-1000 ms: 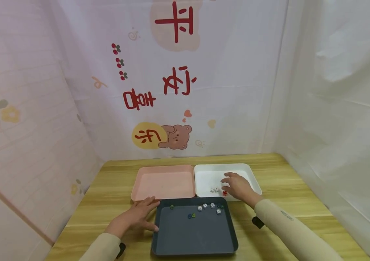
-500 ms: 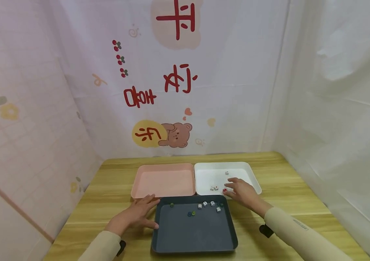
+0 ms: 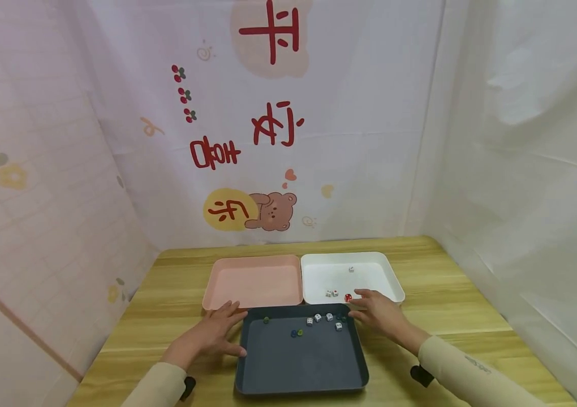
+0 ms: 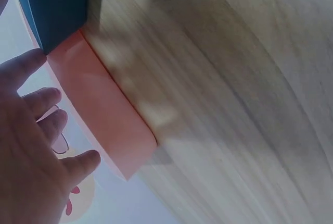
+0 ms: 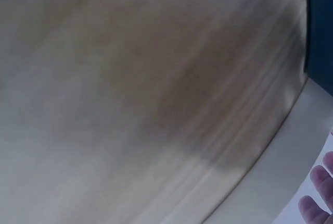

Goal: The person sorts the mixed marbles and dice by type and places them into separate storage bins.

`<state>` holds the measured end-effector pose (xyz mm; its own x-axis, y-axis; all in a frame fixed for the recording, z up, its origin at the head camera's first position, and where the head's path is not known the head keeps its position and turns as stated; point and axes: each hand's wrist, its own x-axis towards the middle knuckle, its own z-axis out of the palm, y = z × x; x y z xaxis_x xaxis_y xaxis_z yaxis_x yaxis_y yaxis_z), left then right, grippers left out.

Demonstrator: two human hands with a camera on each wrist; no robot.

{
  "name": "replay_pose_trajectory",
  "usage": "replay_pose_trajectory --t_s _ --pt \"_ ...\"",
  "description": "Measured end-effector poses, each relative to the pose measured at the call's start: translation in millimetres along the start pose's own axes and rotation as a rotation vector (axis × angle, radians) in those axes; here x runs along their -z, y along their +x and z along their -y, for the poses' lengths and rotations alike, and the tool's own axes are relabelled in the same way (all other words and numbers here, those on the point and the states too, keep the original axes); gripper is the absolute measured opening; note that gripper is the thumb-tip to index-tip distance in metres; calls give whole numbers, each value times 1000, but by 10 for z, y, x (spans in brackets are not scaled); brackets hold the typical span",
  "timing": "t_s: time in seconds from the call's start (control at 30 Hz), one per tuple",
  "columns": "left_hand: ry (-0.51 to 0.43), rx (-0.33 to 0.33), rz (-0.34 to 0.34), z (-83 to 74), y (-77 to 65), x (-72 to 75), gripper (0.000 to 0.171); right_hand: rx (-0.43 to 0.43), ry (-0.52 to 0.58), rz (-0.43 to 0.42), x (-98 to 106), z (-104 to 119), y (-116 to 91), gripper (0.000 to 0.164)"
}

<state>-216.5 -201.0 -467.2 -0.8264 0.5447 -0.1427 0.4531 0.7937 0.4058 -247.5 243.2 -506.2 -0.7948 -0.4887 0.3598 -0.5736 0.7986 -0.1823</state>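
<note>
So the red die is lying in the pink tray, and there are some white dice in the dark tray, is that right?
Not quite: the red die is lying in the white tray, as the head view shows. There are indeed some white dice in the dark tray.

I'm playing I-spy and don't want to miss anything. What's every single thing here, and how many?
Dark tray: one, blue-grey, nearest the person
Pink tray: one, pink, behind, left
White tray: one, white, behind, right
White dice: seven, white, four in dark tray, three in white tray
Red die: one, red, white tray
Small pieces: about five, green, blue, dark, in dark tray
Table: one, light wood, underneath
Cloth: count unclear, whitish, back and sides
Prints: many, multicoloured, on cloth
Sleeves: two, beige, on arms
Wrist devices: two, black, at wrists
Left hand: one, bare, dark tray's left side
Right hand: one, bare, dark tray's far right corner
</note>
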Motion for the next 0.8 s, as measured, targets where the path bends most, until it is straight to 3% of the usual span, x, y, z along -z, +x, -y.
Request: replay_pose_trajectory --t_s 0.3,0.6,0.8 --pt "-6 -49 -86 -117 35 119 78 30 -66 -35 -17 29 -58 29" --pt "16 -84 -72 -228 33 119 77 45 -82 7 -70 23 -108 32" --pt "40 -84 -68 -270 28 116 76 80 -103 -15 -68 34 -107 33"
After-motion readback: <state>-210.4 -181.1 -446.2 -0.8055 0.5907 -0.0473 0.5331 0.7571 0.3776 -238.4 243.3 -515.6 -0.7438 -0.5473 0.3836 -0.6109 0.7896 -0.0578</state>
